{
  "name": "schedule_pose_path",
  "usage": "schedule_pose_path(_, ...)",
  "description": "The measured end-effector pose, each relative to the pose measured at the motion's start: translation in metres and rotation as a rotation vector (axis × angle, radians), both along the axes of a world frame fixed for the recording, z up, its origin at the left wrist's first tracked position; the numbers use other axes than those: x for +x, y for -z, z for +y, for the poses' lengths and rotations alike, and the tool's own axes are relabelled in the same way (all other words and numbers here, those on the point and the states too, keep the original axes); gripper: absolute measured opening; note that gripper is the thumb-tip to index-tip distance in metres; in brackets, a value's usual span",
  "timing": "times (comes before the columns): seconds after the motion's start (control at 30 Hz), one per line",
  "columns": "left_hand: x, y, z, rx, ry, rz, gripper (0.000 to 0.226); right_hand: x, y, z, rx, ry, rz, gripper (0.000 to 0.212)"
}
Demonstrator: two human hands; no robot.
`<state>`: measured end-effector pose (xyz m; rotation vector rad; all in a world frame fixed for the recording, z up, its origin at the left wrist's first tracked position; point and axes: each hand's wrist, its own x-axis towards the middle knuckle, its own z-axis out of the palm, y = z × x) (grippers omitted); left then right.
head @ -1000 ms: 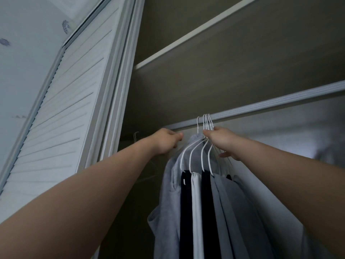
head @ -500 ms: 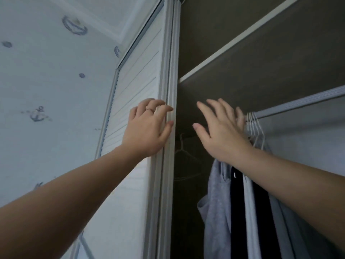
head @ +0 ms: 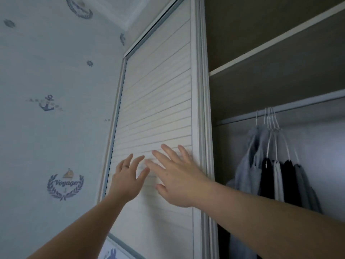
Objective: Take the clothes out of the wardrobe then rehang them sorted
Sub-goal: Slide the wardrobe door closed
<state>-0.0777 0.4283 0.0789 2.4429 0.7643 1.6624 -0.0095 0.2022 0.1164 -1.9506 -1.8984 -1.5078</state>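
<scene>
Both hands empty, fingers spread: left hand point(head: 127, 181) & right hand point(head: 177, 176) over slatted wardrobe door point(head: 156, 101), contact unclear (blur). Clothes point(head: 276, 176) hang on white hangers point(head: 270, 124) from rail point(head: 308, 103), inside wardrobe, right of door.

Bare forearms, ring on left grip point(head: 127, 176)

A wardrobe rail point(head: 291, 107) carries white hangers point(head: 270, 120) bearing grey, black and white clothes point(head: 268, 176).
</scene>
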Motion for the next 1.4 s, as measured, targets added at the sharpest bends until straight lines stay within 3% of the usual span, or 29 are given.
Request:
schedule_pose_path(0.2,0.019,0.047,0.029,-0.145,0.170,0.102,0.062,0.010,0.040,0.043,0.004,0.208,0.064,0.065)
schedule_pose_path(0.4,0.038,0.063,0.042,-0.108,0.297,0.081,0.071,0.025,0.054,0.054,0.018,0.454,-0.094,0.067)
schedule_pose_path(0.63,0.063,0.081,0.041,-0.041,0.390,-0.003,0.084,0.028,0.057,0.044,0.019,0.522,-0.202,0.072)
schedule_pose_path(1.4,0.084,0.096,-0.107,-0.090,0.392,-0.116,0.076,0.046,0.062,-0.086,0.096,0.525,-0.246,0.066)
